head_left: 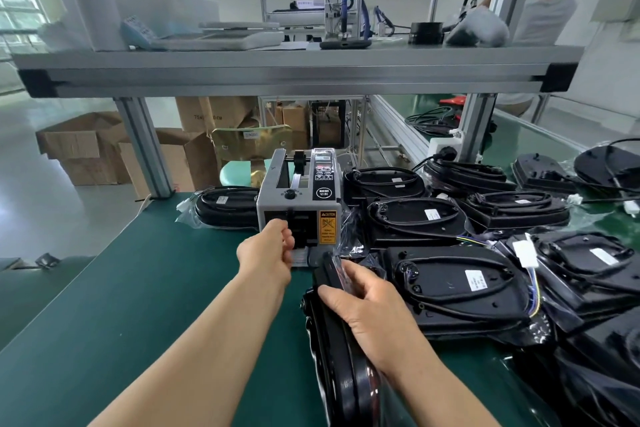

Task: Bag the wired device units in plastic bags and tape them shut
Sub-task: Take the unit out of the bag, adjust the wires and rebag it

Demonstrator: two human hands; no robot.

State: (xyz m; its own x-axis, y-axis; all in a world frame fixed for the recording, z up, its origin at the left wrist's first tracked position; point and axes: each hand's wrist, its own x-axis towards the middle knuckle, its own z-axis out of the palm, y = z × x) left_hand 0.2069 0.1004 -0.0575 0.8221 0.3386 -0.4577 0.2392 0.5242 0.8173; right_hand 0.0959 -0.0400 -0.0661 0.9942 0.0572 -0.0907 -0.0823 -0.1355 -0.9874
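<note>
Green matting covers the bench (pixel 121 288); a dispenser (pixel 298 198) stands at its middle, with bagged units (pixel 460 284) piled to the right of it. The right fingers (pixel 336 291) are curled over the upper rim of one unit (pixel 341 374), which stands on edge on the mat just in front of the dispenser. Its bag (pixel 341 269) is crinkled loosely at the far end. Going by the moulded black shells of its neighbours, the unit is judged rigid and moderately heavy. The film is thin and glossy and will probably slip over the shell. Take hold through the film on the hard rim, as the right hand (pixel 370 308) does, and not on slack film or on a cable. Behind these fingers the palm faces left against the unit's side. The wrist is bent slightly and the bare forearm enters from the lower right. The left fingers (pixel 287 239) are pressed together and curled at the dispenser's outlet, with the thumb closed toward the forefinger. Whether a strip of tape lies between them cannot be told. The left hand (pixel 268 253) is held with its back toward the viewer and the wrist straight. Its forearm reaches in from the lower left, above the mat.
</note>
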